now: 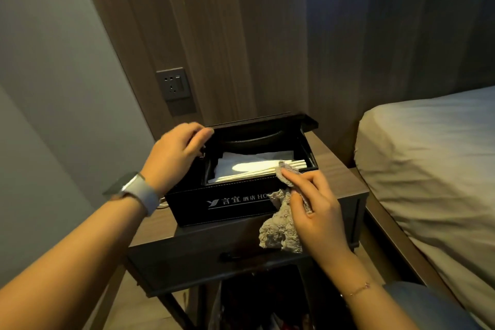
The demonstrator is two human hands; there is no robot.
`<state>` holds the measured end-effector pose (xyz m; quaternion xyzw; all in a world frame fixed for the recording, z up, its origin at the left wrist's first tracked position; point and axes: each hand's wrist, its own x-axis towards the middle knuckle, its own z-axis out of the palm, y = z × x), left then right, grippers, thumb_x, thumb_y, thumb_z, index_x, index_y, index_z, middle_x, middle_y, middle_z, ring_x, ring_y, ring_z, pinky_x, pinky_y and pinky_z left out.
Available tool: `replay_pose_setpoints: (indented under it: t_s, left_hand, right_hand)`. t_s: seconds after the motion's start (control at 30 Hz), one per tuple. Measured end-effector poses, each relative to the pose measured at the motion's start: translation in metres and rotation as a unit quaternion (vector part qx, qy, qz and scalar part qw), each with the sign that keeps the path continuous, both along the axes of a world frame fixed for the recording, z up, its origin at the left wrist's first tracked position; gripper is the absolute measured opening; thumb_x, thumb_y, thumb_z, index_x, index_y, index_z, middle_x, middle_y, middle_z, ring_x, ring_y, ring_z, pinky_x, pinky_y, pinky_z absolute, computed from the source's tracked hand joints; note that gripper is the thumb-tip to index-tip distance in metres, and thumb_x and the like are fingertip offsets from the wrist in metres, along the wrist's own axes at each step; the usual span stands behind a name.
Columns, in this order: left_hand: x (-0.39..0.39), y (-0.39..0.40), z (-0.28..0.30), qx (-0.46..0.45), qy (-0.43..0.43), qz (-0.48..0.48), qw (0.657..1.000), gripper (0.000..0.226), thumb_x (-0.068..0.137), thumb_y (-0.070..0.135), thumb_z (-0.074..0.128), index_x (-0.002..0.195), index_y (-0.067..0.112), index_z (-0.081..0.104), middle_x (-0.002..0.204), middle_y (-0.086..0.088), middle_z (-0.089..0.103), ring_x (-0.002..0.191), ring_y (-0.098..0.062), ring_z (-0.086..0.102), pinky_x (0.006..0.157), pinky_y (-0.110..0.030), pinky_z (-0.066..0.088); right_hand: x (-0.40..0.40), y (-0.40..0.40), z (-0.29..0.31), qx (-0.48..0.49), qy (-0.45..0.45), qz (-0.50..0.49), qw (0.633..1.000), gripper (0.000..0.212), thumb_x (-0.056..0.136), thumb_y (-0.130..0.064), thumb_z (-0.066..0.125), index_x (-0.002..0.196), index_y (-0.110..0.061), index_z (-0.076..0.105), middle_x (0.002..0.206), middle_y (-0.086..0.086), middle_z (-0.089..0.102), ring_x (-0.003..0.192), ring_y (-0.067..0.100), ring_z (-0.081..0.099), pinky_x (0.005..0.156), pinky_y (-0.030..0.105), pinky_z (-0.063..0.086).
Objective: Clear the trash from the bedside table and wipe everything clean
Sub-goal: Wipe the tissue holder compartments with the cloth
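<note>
Right now I have my left hand (pixel 176 151) with fingers curled on the lid (pixel 261 122) corner, propping the black tissue box (pixel 235 202) open mid-table (pixel 348 182), so my right hand (pixel 316 206), fingers pinching the grey rag (pixel 280 233), can wipe its front rim.

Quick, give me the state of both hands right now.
Left hand: grip on the left end of the open black tissue box.
Right hand: grip closed on the grey cloth, pressed to the box's front rim.
</note>
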<state>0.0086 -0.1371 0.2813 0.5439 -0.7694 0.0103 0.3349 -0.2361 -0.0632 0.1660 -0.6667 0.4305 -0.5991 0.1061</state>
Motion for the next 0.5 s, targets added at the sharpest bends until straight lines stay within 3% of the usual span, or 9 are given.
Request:
replay_pose_setpoints:
  t_s: [0.1,0.2,0.23,0.33,0.4,0.43,0.5]
  left_hand:
    - [-0.007,-0.033,0.015,-0.016,0.052,0.041,0.998,0.039,0.097,0.048,0.046,0.091,0.015,0.065,0.082,-0.004,0.068,0.082,-0.023,0.063,0.075,-0.04,0.046]
    - [-0.003,-0.056,0.017,0.006,0.036,0.054,0.998,0.048,0.096,0.052,0.041,0.069,0.015,0.053,0.068,-0.005,0.057,0.077,-0.033,0.059,0.069,-0.043,0.044]
    - [-0.002,-0.06,0.013,0.03,0.025,0.06,0.997,0.05,0.097,0.052,0.038,0.063,0.017,0.046,0.064,-0.002,0.051,0.076,-0.035,0.057,0.069,-0.043,0.042]
    - [0.001,-0.067,-0.003,0.086,0.036,0.081,0.992,0.056,0.099,0.055,0.029,0.06,0.019,0.048,0.063,0.003,0.051,0.078,-0.029,0.056,0.083,-0.044,0.039]
    - [0.0,-0.069,-0.007,0.094,0.02,0.092,0.991,0.058,0.101,0.05,0.025,0.074,0.012,0.059,0.068,0.001,0.055,0.08,-0.025,0.056,0.092,-0.045,0.035]
    - [-0.001,-0.069,-0.007,0.105,-0.014,0.094,0.99,0.057,0.104,0.045,0.021,0.093,0.008,0.063,0.077,-0.003,0.06,0.086,-0.026,0.058,0.097,-0.045,0.035]
    - [-0.001,-0.07,-0.007,0.13,-0.057,0.095,0.985,0.053,0.105,0.038,0.015,0.125,0.008,0.054,0.103,-0.011,0.065,0.1,-0.03,0.058,0.103,-0.049,0.033]
  right_hand:
    - [0.002,-0.001,0.006,0.029,-0.037,0.013,0.999,0.042,0.093,0.0,0.051,0.127,-0.024,0.061,0.101,-0.008,0.051,0.084,0.011,0.055,0.063,0.023,0.047]
    - [0.003,0.005,0.013,0.081,-0.126,0.034,0.988,0.039,0.093,0.001,0.055,0.121,-0.024,0.064,0.108,-0.012,0.059,0.101,-0.001,0.057,0.078,0.008,0.046]
    - [0.003,0.007,0.015,0.097,-0.155,0.036,0.982,0.037,0.092,-0.002,0.057,0.119,-0.026,0.065,0.11,-0.014,0.061,0.105,-0.005,0.057,0.083,0.009,0.047]
    - [-0.001,0.01,0.03,0.151,-0.224,0.041,0.962,0.031,0.09,-0.012,0.062,0.113,-0.032,0.068,0.107,-0.015,0.068,0.102,0.0,0.062,0.082,0.023,0.056]
    - [-0.008,0.004,0.052,0.145,-0.216,0.032,0.965,0.028,0.09,-0.014,0.063,0.111,-0.031,0.068,0.104,-0.013,0.069,0.097,0.001,0.065,0.073,0.019,0.056]
    - [-0.013,-0.002,0.066,0.129,-0.192,0.015,0.973,0.027,0.09,-0.013,0.062,0.111,-0.029,0.068,0.104,-0.014,0.068,0.096,-0.001,0.064,0.071,0.014,0.054]
    - [-0.022,-0.022,0.098,0.086,-0.133,-0.037,0.987,0.027,0.091,-0.013,0.061,0.113,-0.027,0.068,0.103,-0.014,0.066,0.094,-0.004,0.063,0.07,0.01,0.052]
